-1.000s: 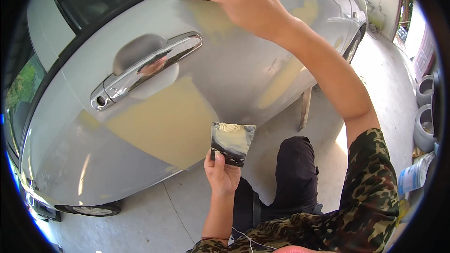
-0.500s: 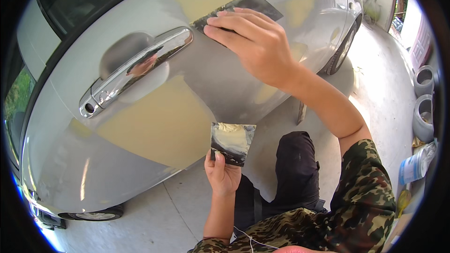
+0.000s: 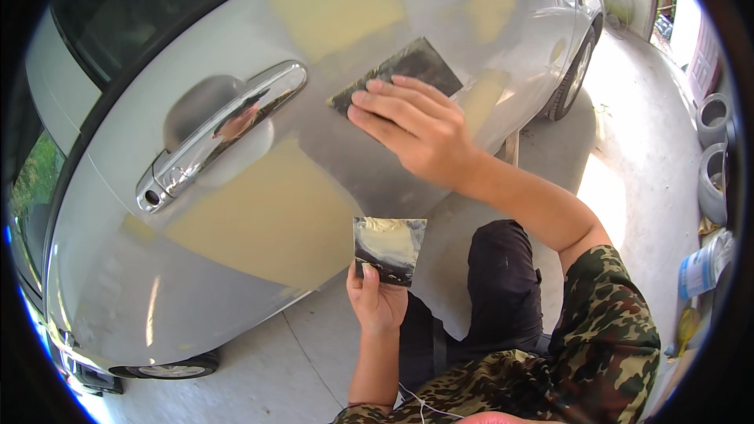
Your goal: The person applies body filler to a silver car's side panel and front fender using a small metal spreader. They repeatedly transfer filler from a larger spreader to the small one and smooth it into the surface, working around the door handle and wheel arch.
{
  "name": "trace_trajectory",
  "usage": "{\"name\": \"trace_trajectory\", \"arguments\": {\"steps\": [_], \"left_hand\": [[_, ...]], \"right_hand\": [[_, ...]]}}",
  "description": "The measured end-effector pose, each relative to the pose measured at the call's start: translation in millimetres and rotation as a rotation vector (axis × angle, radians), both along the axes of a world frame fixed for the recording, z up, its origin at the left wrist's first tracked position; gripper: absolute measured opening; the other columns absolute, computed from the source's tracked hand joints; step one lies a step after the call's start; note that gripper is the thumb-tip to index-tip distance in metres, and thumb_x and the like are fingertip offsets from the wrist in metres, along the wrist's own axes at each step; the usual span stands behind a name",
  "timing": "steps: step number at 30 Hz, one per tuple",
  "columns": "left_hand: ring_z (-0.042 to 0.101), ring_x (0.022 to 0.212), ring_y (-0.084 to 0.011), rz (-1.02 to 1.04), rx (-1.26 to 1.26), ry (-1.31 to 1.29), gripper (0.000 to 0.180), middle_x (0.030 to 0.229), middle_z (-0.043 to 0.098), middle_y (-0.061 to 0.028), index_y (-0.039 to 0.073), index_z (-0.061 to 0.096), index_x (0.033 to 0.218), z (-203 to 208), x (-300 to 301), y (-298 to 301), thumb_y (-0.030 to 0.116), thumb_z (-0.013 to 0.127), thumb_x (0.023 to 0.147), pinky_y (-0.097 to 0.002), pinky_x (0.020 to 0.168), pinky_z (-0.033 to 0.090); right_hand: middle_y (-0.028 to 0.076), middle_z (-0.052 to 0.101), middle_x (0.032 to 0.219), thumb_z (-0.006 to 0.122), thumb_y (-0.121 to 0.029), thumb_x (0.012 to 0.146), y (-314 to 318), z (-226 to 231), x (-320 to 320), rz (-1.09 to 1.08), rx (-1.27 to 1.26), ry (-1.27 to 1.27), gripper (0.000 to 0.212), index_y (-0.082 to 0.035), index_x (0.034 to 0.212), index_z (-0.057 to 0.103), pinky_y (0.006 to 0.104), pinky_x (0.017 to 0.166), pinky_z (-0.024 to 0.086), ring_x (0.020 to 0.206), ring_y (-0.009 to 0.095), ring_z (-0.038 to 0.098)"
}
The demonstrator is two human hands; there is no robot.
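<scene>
My right hand (image 3: 416, 126) is closed on a wide dark putty spreader (image 3: 420, 67), its fingers laid along the blade close to the grey car door (image 3: 330, 141). Whether the blade's edge touches the door I cannot tell. Low in the middle, my left hand (image 3: 377, 302) pinches a small dark square plate (image 3: 389, 251) smeared with cream-coloured body filler (image 3: 386, 237). Pale yellow filler patches lie on the door: a large one (image 3: 263, 220) below the chrome door handle (image 3: 224, 133) and another (image 3: 338, 8) above the spreader.
A car wheel (image 3: 577, 74) stands at the upper right, another (image 3: 173, 367) at the lower left. Along the right edge are grey ring-shaped containers (image 3: 713, 120) and a blue-and-white tub (image 3: 699, 271). My dark-trousered knee (image 3: 503, 267) is beneath my right arm.
My right hand has brought the spreader down the door, away from the upper filler patch. My left hand holds the plate almost in place. The whole view has shifted slightly.
</scene>
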State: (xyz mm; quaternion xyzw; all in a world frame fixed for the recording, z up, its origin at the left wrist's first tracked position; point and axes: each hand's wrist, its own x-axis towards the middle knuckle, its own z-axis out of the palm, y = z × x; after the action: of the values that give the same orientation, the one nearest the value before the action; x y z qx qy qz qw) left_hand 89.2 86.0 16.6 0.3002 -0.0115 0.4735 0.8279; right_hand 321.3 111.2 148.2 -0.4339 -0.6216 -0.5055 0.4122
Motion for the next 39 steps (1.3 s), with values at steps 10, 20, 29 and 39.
{"name": "trace_trajectory", "arguments": {"steps": [10, 20, 29, 39], "left_hand": [[0.060, 0.133, -0.0276, -0.065, 0.070, -0.044, 0.043, 0.144, 0.060, -0.0139, -0.002, 0.046, 0.145, 31, 33, 20, 0.010, 0.058, 0.105, -0.0465, 0.114, 0.049], [0.059, 0.134, -0.0282, -0.125, -0.025, 0.000, 0.044, 0.147, 0.058, -0.0126, 0.002, 0.046, 0.147, 151, 22, 80, 0.011, 0.059, 0.106, -0.0475, 0.115, 0.047], [0.063, 0.126, -0.0231, -0.196, -0.141, 0.213, 0.038, 0.139, 0.063, -0.0114, 0.000, 0.049, 0.142, 319, 21, 27, 0.016, 0.056, 0.108, -0.0410, 0.107, 0.052], [0.067, 0.122, -0.0242, -0.495, -0.232, 0.243, 0.035, 0.132, 0.068, -0.0097, 0.003, 0.056, 0.137, 355, 52, -55, 0.017, 0.062, 0.105, -0.0419, 0.106, 0.054]], "right_hand": [[0.014, 0.075, 0.117, 0.068, 0.010, 0.085, -75, 32, 9, 0.503, -0.339, 0.559, 0.033, 0.000, 0.116, 0.075, 0.0363, 0.092, 0.058, 0.106, 0.027, 0.073], [0.009, 0.070, 0.119, 0.057, 0.007, 0.101, -41, 142, -32, 1.155, -0.445, 1.681, 0.034, 0.010, 0.134, 0.063, 0.0254, 0.096, 0.049, 0.110, 0.012, 0.063], [0.008, 0.073, 0.112, 0.062, 0.006, 0.098, -109, 305, -58, 0.646, -0.683, 1.613, 0.032, 0.001, 0.128, 0.071, 0.0228, 0.075, 0.049, 0.089, 0.010, 0.063], [0.012, 0.075, 0.103, 0.063, 0.000, 0.098, -279, 287, -2, 0.373, -0.726, 1.873, 0.030, 0.003, 0.128, 0.068, 0.0324, 0.080, 0.056, 0.089, 0.019, 0.071]]}}
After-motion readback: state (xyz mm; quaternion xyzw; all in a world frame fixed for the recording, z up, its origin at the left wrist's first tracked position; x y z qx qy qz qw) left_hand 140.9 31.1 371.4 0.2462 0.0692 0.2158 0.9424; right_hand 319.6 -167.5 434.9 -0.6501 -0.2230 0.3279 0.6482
